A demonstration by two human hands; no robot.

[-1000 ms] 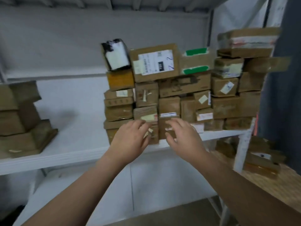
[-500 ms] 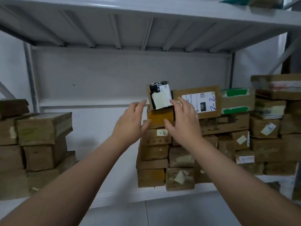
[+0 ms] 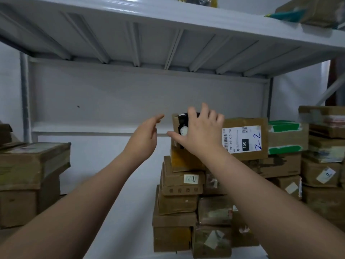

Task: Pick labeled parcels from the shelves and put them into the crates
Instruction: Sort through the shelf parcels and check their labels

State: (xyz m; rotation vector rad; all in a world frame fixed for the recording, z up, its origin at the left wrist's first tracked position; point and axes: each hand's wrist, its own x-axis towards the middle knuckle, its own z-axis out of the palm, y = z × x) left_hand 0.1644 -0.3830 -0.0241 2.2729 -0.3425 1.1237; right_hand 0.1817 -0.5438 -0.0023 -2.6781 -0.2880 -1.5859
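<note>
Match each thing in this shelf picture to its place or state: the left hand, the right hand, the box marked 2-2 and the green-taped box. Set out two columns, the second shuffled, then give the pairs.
1. left hand
2. right hand
3. box marked 2-2
4. green-taped box

A. bears a white barcode label
B. fingers hooked over the black-taped parcel
C. just right of the barcode-labelled box
D. open in the air, holding nothing

Pairs: 1-D, 2-B, 3-A, 4-C.

Right hand (image 3: 200,131) on black-taped parcel (image 3: 177,126) (left hand (image 3: 143,137) nearby)
</note>
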